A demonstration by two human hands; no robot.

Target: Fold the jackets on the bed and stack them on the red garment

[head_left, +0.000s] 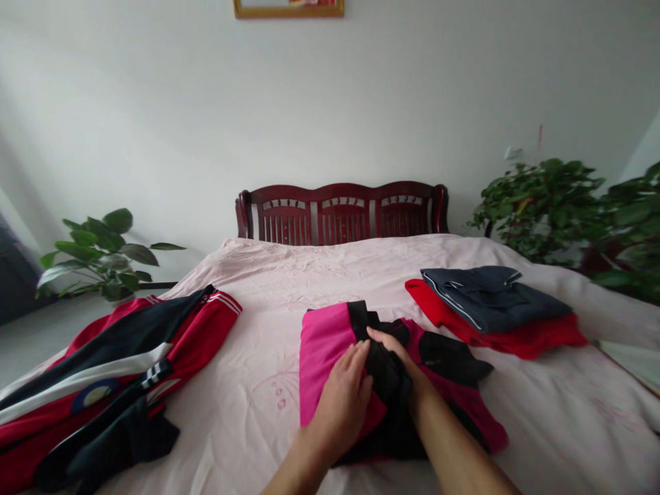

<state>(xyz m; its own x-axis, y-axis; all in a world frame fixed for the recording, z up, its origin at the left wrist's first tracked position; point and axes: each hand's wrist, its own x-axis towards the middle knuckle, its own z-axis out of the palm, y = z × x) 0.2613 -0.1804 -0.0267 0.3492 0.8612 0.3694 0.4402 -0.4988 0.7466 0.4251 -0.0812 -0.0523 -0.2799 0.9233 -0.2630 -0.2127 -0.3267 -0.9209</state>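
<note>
A pink and black garment (324, 361), partly folded and bunched, lies on the bed in front of me. My left hand (346, 392) is on its pink part, with the fingers bent and pressed to the fabric by a black band. Close beside it, my right hand (405, 361) grips the black cloth, thumb on top and fingers hidden under the folds. A black and pink sleeve-like end spreads out to the right of my right forearm.
A red, navy and white jacket (180, 337) lies spread at the left. Folded dark blue clothing (495, 299) rests on red cloth (533, 344) at the right. The pink bedspread (247, 405) reaches a wooden headboard (343, 216). Plants (106, 251) flank the bed.
</note>
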